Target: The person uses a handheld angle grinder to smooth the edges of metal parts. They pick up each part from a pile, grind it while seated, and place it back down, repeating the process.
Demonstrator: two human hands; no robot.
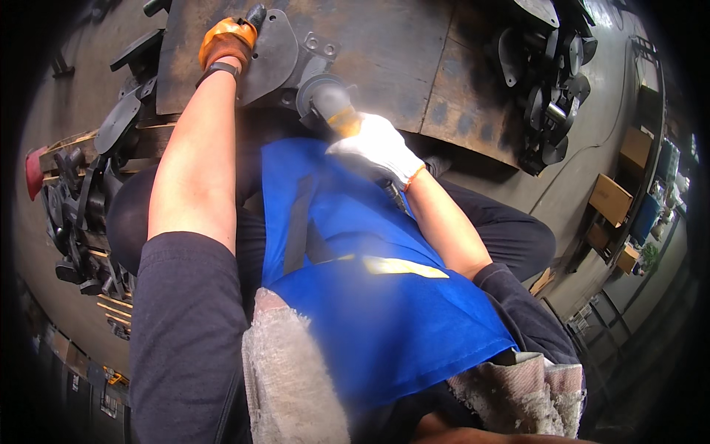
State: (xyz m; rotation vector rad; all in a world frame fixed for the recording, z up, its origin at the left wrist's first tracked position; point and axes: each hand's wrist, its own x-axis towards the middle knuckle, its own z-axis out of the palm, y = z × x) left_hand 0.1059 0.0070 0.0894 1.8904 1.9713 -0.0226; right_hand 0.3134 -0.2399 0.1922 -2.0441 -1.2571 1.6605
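Note:
My left hand (226, 41), in an orange work glove, is closed on the dark upper end of a metal part at the far left of the steel worktable. The part's grey rounded plate (272, 63), pierced by small holes, lies flat beside the glove. My right hand (376, 150), in a white knit glove, is wrapped round an angle grinder (325, 100). The grinder's round head sits at the table's near edge, by a small bracket with two holes (321, 46). A blurred patch partly veils the grinder, so whether its disc touches metal is unclear.
The steel worktable (384, 66) spans the top. Dark metal parts are heaped on its right side (551, 111) and stacked on pallets at left (81, 214). A blue apron (399, 325) covers my lap. Cardboard boxes (610, 200) stand far right.

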